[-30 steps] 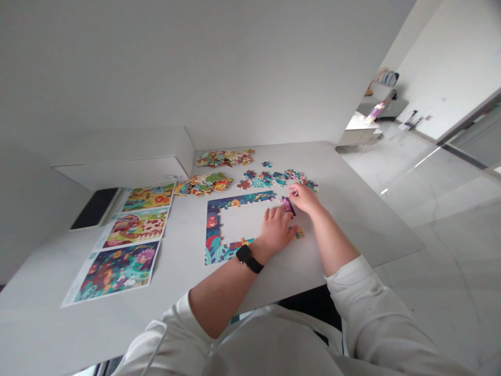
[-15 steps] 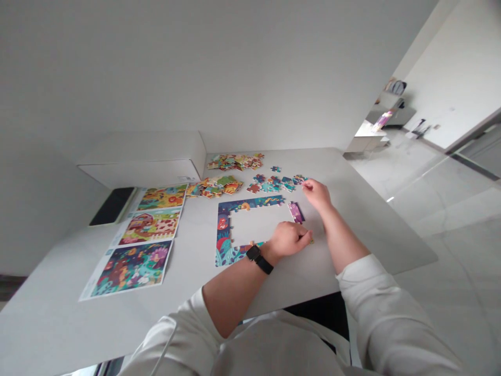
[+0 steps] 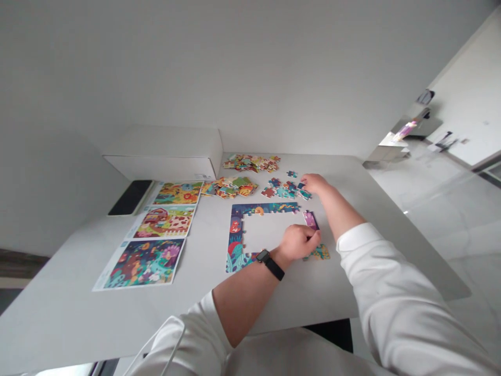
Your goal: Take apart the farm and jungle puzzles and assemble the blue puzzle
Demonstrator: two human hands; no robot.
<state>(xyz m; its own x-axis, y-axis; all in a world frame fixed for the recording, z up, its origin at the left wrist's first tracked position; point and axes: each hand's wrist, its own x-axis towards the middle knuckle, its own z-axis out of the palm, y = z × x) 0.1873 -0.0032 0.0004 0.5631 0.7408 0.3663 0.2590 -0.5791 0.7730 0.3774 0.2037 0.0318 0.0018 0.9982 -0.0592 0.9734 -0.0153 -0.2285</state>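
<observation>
The left hand (image 3: 299, 243) curls just below the purple piece (image 3: 311, 219), with the puzzle frame (image 3: 235, 235) to its left. I cannot tell whether it pinches anything. The right hand (image 3: 316, 183) touches the loose pieces (image 3: 284, 189), its grip hidden.

Light: bright, soft, even | Shadows: faint ones were cast on the table (image 3: 78, 313) | Glare: sheen was seen on the floor (image 3: 450, 219) | Edges: were stretched by wide-angle distortion

A long white box (image 3: 164, 151) stands at the far left of the grey bench (image 3: 58, 308), a flat black slab (image 3: 130, 197) just in front of it. 3 printed picture sheets (image 3: 165, 221) lie in a column toward the near edge. A near heap (image 3: 230, 186) and a far heap (image 3: 252, 162) of orange-toned puzzle pieces sit right of the box
</observation>
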